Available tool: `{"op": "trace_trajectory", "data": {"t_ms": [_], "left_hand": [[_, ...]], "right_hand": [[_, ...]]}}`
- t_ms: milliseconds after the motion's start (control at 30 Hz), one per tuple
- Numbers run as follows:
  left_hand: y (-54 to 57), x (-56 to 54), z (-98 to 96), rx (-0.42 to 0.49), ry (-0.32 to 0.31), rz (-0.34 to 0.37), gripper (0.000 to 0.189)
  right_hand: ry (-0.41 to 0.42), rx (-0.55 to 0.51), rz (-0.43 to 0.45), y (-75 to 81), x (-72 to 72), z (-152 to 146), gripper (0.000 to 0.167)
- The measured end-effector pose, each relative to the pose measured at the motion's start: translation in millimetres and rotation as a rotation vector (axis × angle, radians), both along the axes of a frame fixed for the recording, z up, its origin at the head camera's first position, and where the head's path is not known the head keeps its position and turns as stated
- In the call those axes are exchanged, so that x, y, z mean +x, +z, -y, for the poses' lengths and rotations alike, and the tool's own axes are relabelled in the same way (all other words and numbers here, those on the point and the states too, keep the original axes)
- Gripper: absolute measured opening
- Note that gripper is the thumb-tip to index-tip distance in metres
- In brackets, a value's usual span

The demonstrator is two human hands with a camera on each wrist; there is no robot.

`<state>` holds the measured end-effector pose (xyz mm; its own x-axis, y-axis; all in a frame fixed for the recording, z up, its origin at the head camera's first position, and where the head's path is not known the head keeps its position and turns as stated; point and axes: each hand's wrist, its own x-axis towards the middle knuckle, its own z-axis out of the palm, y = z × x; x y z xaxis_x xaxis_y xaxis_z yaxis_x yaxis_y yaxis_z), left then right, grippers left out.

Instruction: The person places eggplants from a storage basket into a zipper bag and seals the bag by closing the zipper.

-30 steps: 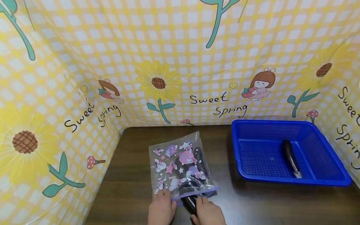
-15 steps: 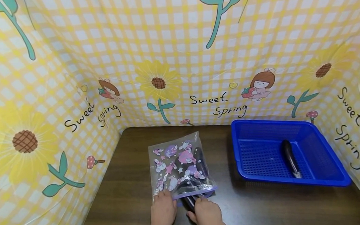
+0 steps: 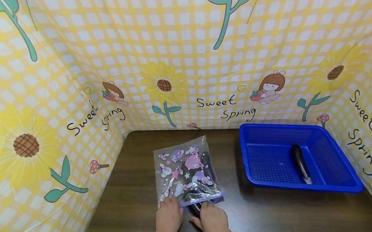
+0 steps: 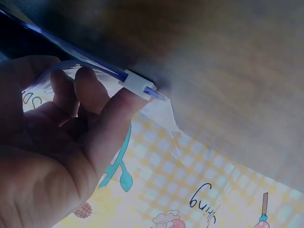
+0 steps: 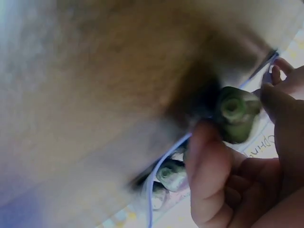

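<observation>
A clear zip bag [image 3: 170,161] with pink and purple cartoon prints lies on the table, its purple-edged mouth toward me. My left hand [image 3: 168,215] pinches the left corner of that mouth; the left wrist view shows a white slider [image 4: 137,83] at the fingertips. An eggplant [image 3: 194,209] goes partway into the bag, and my right hand [image 3: 213,218] grips its near end. Its green stem end [image 5: 236,114] sits between thumb and fingers in the right wrist view. Beside it, other eggplant ends [image 5: 172,175] show inside the mouth. Dark eggplant bodies show through the printed plastic.
A blue plastic basket [image 3: 262,161] stands on the right of the dark wooden table [image 3: 120,188]. One eggplant [image 3: 300,163] lies in it. A yellow checked sheet [image 3: 187,71] with sunflowers hangs behind and along both sides.
My right hand has shifted slightly left with the eggplant, closer to the left hand. The purple mouth edge has moved a little; the left hand stays at its corner.
</observation>
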<state>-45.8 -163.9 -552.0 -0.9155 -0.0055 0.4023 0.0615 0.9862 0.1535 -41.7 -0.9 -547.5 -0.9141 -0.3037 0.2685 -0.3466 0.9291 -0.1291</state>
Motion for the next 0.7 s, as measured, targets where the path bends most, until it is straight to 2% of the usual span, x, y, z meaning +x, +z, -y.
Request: {"op": "trace_trajectory", "data": {"t_ms": [133, 233, 333, 433, 600, 667, 700], "left_hand": [[0.5, 0.7, 2.3, -0.001, -0.008, -0.008, 0.037], [0.7, 1.1, 2.5, 0.003, -0.012, -0.013, 0.038], [0.7, 0.8, 1.3, -0.007, -0.012, -0.010, 0.039], [0.2, 1.0, 1.5, -0.019, -0.009, -0.011, 0.040], [-0.3, 1.5, 1.3, -0.019, -0.007, -0.017, 0.039], [0.3, 1.1, 0.7, -0.018, -0.007, -0.009, 0.040], [0.3, 0.9, 0.5, -0.017, -0.007, -0.004, 0.040]], "right_hand": [[-0.013, -0.048, 0.086, 6.9, 7.8, -5, 0.056], [0.013, -0.084, 0.095, 8.8, 15.6, -11, 0.052], [0.072, -0.075, 0.060, 7.5, 22.2, -16, 0.043], [0.120, -0.040, 0.017, 4.0, 27.1, -17, 0.035], [0.174, -0.008, -0.208, -9.5, 29.7, -12, 0.030], [0.186, -0.008, -0.284, -13.1, 29.1, -8, 0.030], [0.189, -0.010, -0.293, -14.0, 28.7, -6, 0.031]]}}
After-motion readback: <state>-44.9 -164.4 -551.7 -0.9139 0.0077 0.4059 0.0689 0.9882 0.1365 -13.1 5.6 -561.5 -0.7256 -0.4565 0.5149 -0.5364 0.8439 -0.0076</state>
